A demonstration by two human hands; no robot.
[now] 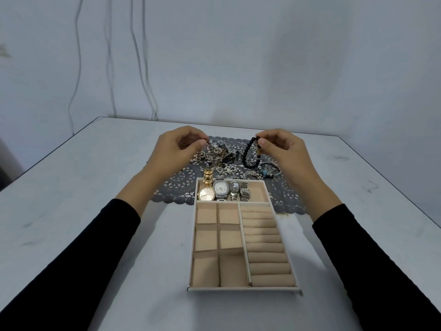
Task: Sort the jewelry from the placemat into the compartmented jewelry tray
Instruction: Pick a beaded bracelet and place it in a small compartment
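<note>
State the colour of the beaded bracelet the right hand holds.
The beaded bracelet is black; head view.

The tray [238,289] has a smooth, pale outside. Inside it is a soft, matt, peach cloth lining [206,271] that looks like velvet. The rolls [267,259] on the tray's right side have the same fuzzy cloth. In the tray's far part, the gold watch [206,194] and the silver watches [220,187] are shiny metal. Behind the tray, the grey placemat [181,185] looks matt and lacy; paper or plastic, hard to tell. Farther behind the tray, the black beads [247,154] are smooth and the chain [208,145] is glinting metal. Under the tray, the white table [95,211] is smooth with dull scuffs.
</note>
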